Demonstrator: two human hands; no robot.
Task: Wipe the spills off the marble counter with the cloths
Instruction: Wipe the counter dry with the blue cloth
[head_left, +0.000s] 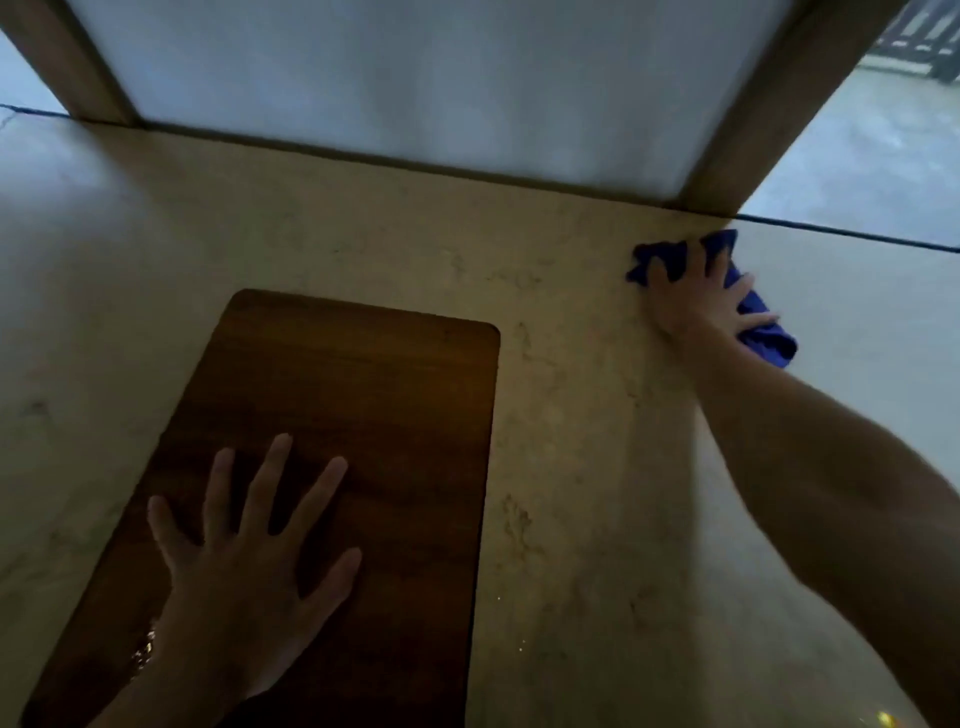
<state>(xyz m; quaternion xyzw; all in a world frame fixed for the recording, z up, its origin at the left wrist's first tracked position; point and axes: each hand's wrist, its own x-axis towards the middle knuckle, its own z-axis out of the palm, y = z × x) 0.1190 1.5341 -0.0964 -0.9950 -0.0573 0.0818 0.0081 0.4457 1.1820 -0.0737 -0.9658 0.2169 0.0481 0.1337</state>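
Note:
A beige marble counter (571, 415) with faint veins fills the view. At its far right, near the back edge, a blue cloth (769, 338) lies flat under my right hand (696, 296), whose spread, straight fingers press down on it. My left hand (249, 551) lies flat with fingers spread on a dark wooden board (363, 395) at the near left. A few small glinting specks (519, 647) show on the marble near the board's lower right. Only one cloth is visible.
A frosted white panel (389, 88) in a wooden frame (769, 119) stands along the counter's back edge. Beyond the right end of the counter lies a grey floor (872, 156). A bracelet (143, 654) sits on my left wrist.

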